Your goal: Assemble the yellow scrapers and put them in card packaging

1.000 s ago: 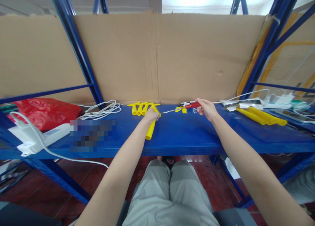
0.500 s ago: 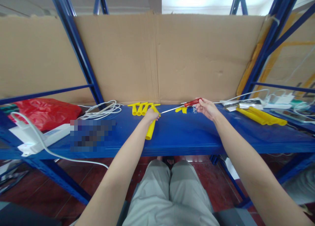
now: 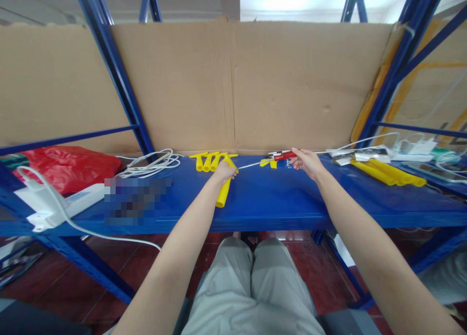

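Note:
My left hand (image 3: pixel 226 171) is closed around the upper part of a yellow tube (image 3: pixel 223 195) on the blue shelf (image 3: pixel 270 198). In my right hand (image 3: pixel 306 162) is the red handle of a screwdriver (image 3: pixel 283 156), gripped near its end. Its metal shaft points left, and its tip meets the yellow piece beside my left fingers. Behind my left hand stand several yellow T-shaped tubes (image 3: pixel 207 164) in a row. Small yellow parts (image 3: pixel 269 163) lie under and beside the screwdriver's shaft.
More yellow tubes (image 3: pixel 388 173) lie at the right, near plastic packets (image 3: pixel 372 155) and a phone (image 3: pixel 438 171). On the left are a red bag (image 3: pixel 73 167), a white power strip (image 3: pixel 80 202) and coiled white cable (image 3: pixel 156 163). Cardboard (image 3: pixel 292 86) stands behind the shelf.
The screwdriver's handle has dropped slightly, and my right hand has shifted a little with it. My left hand and the yellow tube have stayed in place.

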The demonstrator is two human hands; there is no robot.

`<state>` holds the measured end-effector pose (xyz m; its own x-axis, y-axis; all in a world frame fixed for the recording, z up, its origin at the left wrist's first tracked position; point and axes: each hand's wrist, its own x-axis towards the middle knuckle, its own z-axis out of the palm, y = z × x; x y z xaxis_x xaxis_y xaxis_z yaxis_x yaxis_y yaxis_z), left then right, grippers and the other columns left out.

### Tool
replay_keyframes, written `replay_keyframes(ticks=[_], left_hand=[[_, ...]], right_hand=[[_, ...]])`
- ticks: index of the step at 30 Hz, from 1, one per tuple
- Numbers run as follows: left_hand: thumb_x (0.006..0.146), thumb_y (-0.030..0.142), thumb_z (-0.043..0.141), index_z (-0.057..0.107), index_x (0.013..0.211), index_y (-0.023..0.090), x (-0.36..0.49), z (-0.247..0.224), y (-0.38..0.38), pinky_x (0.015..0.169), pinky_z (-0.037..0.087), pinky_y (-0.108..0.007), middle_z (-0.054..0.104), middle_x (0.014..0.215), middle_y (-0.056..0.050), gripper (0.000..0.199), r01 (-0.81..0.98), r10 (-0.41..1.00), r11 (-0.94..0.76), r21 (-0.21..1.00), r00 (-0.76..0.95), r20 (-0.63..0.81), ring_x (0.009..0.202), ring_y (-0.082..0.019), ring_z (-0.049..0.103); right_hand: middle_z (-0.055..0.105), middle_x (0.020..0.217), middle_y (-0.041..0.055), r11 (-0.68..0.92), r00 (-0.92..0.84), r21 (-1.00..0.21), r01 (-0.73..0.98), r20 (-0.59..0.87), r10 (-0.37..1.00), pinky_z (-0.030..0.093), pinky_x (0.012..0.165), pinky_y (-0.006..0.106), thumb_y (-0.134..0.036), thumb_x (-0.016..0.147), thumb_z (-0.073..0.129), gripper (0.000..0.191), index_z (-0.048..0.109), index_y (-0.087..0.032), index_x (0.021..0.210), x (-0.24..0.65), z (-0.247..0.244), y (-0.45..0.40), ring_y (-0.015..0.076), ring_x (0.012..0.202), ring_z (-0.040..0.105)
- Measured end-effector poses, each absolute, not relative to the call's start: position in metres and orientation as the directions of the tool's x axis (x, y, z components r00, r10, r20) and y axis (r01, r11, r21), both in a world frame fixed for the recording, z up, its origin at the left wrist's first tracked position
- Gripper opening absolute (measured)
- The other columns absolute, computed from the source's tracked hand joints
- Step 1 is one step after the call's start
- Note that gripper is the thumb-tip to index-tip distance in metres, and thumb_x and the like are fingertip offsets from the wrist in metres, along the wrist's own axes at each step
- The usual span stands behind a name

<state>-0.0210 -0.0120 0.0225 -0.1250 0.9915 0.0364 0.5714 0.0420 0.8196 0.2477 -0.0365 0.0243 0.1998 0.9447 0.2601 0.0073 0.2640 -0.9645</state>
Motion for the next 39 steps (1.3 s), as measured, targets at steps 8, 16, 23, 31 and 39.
replay_keyframes(ticks=[8, 16, 23, 31, 39], left_hand=[[0.080, -0.002, 0.053, 0.064, 0.072, 0.007, -0.020, 0.023, -0.012, 0.052, 0.045, -0.018, 0.059, 0.058, -0.002, 0.016, 0.585, 0.994, 0.039, 0.810, -0.103, 0.026, 0.046, -0.007, 0.051], [0.080, -0.002, 0.052, 0.066, 0.075, 0.006, -0.021, 0.020, -0.008, 0.055, 0.047, -0.020, 0.063, 0.060, -0.004, 0.017, 0.574, 0.995, 0.030, 0.818, -0.098, 0.033, 0.048, -0.008, 0.054], [0.078, 0.000, 0.056, 0.068, 0.078, 0.006, -0.023, 0.017, -0.003, 0.056, 0.049, -0.021, 0.067, 0.065, -0.007, 0.013, 0.579, 0.994, 0.022, 0.815, -0.097, 0.043, 0.051, -0.010, 0.058], [0.079, 0.000, 0.055, 0.067, 0.082, 0.005, -0.023, 0.015, -0.002, 0.055, 0.049, -0.020, 0.065, 0.062, -0.006, 0.013, 0.581, 0.994, 0.027, 0.813, -0.099, 0.038, 0.048, -0.008, 0.055], [0.079, 0.000, 0.055, 0.066, 0.080, 0.006, -0.022, 0.017, -0.004, 0.053, 0.046, -0.019, 0.063, 0.061, -0.004, 0.013, 0.588, 0.996, 0.022, 0.809, -0.085, 0.035, 0.047, -0.007, 0.052]], right_hand=[[0.053, 0.046, -0.0051, 0.254, 0.133, -0.956, -0.148, 0.235, 0.963, 0.037, 0.038, 0.015, -0.038, 0.083, 0.071, 0.022, 0.064, -0.018, 0.084, 0.252, 0.025, -0.035, 0.0058, 0.037, 0.047], [0.057, 0.055, -0.0052, 0.293, 0.059, -0.911, -0.292, 0.289, 0.956, 0.045, 0.048, 0.015, -0.026, 0.087, 0.066, 0.008, 0.064, -0.019, 0.084, 0.254, 0.027, -0.038, 0.0049, 0.045, 0.050], [0.054, 0.047, -0.0032, 0.284, 0.126, -0.950, -0.130, 0.268, 0.955, 0.039, 0.040, 0.016, -0.042, 0.084, 0.069, 0.038, 0.050, -0.017, 0.063, 0.252, 0.025, -0.035, 0.0056, 0.038, 0.047], [0.052, 0.041, -0.0032, 0.284, 0.274, -0.957, 0.057, 0.289, 0.918, 0.034, 0.034, 0.016, -0.053, 0.078, 0.070, 0.045, 0.047, -0.019, 0.061, 0.250, 0.022, -0.035, 0.0068, 0.034, 0.047], [0.046, 0.034, -0.0024, 0.267, 0.344, -0.947, 0.180, 0.315, 0.885, 0.032, 0.033, 0.017, -0.047, 0.085, 0.065, 0.049, 0.044, -0.019, 0.051, 0.250, 0.021, -0.033, 0.0068, 0.031, 0.042]])
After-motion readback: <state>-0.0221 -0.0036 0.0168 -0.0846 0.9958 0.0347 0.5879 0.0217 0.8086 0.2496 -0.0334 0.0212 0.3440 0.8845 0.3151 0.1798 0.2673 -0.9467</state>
